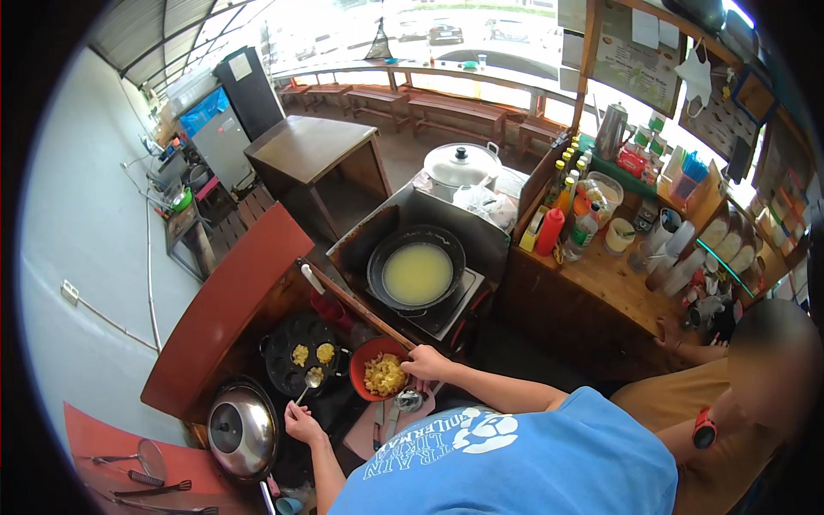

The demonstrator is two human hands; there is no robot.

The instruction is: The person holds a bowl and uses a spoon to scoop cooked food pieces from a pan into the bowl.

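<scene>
My left hand (302,424) is closed round the handle of a metal spoon (314,378). The spoon's bowl, with some yellow food in it, is over a black pan with round hollows (279,365). Two yellow portions (325,353) sit in hollows of that pan. To the right stands a red bowl (364,350) containing a chunky yellow mixture (384,374). My right hand (425,364) grips the bowl's right rim, its fingertips partly hidden. Just below the bowl, a metal scoop (408,399) and another utensil lie on a pinkish board (360,438).
A dark wok (376,257) with pale yellow liquid rests on a stove beyond the partition. Left of me is a lidded pan (244,429). Bottles (550,232) crowd the wooden counter. A person in a brown shirt (687,408) stands close on my right.
</scene>
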